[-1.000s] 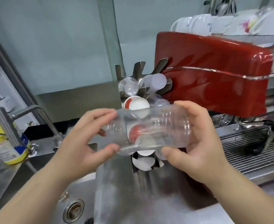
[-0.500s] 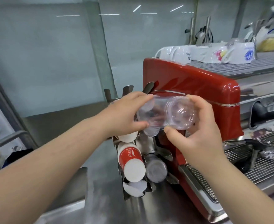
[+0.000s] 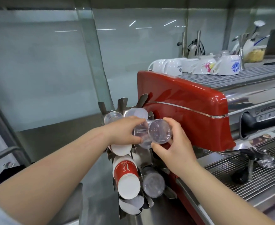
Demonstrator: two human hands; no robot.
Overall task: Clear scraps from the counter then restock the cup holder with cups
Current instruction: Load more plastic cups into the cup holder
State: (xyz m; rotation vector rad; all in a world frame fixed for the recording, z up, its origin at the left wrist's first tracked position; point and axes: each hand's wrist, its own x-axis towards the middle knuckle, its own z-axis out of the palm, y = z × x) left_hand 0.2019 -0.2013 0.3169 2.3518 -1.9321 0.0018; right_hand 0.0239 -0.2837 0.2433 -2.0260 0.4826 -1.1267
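Gripping a stack of clear plastic cups (image 3: 154, 133) from both ends, the two hands hold it lying sideways in front of the metal cup holder (image 3: 134, 153), about level with its second row. The left hand (image 3: 125, 132) curls its fingers (image 3: 137, 122) over the stack's far end, thumb beneath, at 9 o'clock of the cups; the right hand (image 3: 176, 146) wraps fingers and thumb round the near end, whose round base faces the camera, at 4 o'clock of it. Above the hands, at 12 o'clock, two holder slots show a clear cup (image 3: 112, 116) and a frosted lid-like disc (image 3: 138, 113). Below, at 6 o'clock, a red paper cup stack (image 3: 125, 174) juts out bottom-first, with a clear cup stack (image 3: 153, 184) just beside it at 3 o'clock of the red one, and white paper cups (image 3: 130, 204) in the lowest slot. The holder stands on the steel worktop (image 3: 101, 200), touching or just beside the red espresso machine (image 3: 187, 111) at its 3 o'clock. White ceramic cups (image 3: 198, 65) sit upside down on the machine's top grille.
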